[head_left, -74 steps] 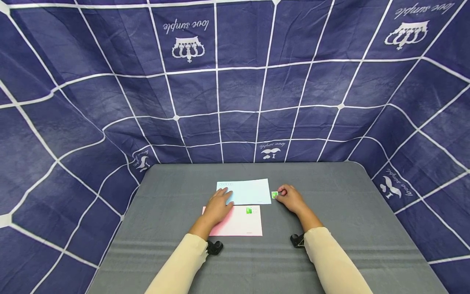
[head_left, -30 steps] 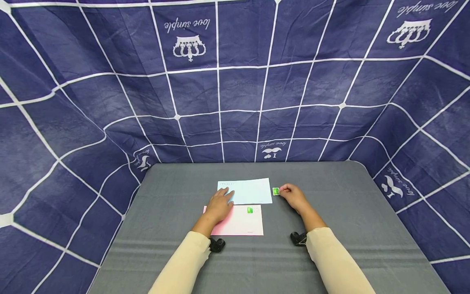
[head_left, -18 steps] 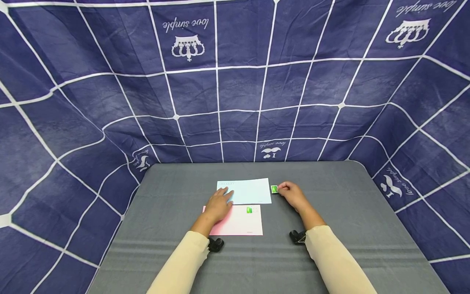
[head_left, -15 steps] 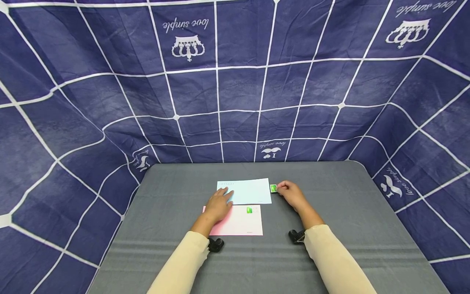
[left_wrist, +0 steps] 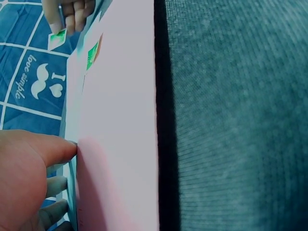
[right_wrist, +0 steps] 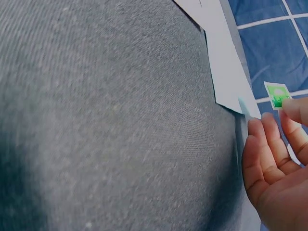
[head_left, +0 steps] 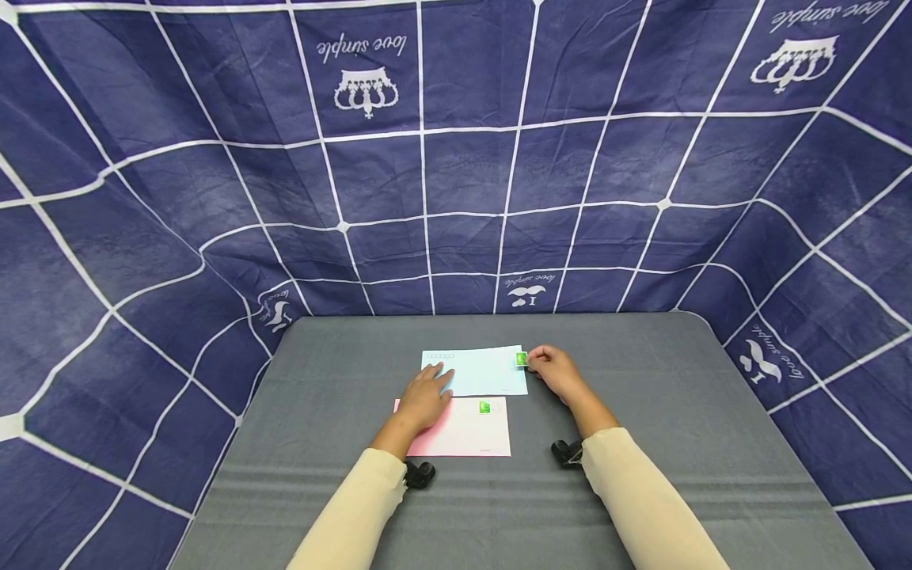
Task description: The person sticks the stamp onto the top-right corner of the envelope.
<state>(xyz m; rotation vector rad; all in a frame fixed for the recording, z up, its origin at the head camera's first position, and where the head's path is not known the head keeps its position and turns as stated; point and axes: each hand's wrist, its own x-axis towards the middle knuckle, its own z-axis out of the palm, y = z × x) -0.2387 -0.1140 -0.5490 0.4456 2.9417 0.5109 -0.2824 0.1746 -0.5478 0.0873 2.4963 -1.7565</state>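
A small green stamp with a white border (right_wrist: 277, 95) is pinched between thumb and forefinger of my right hand (head_left: 558, 372). In the head view it overlaps the upper right corner of a pale blue envelope (head_left: 484, 374). My left hand (head_left: 425, 398) lies with spread, straight fingers on the left part of that envelope. Its wrist side passes over a pink envelope (head_left: 463, 435), which lies just nearer than the blue one. The pink envelope bears a green stamp (head_left: 484, 407) near its upper right corner. In the left wrist view the left thumb (left_wrist: 60, 150) rests at the pink envelope's edge.
Both envelopes lie on a grey cloth-covered table (head_left: 342, 507). A dark blue curtain with white grid lines (head_left: 463, 178) hangs behind and at both sides. A black wrist camera mount (head_left: 420, 475) sits on the left wrist, another (head_left: 566, 453) on the right.
My right hand has moved left and slightly away from me, bringing the stamp from beside the blue envelope to over its upper right corner. The left hand stays where it was.
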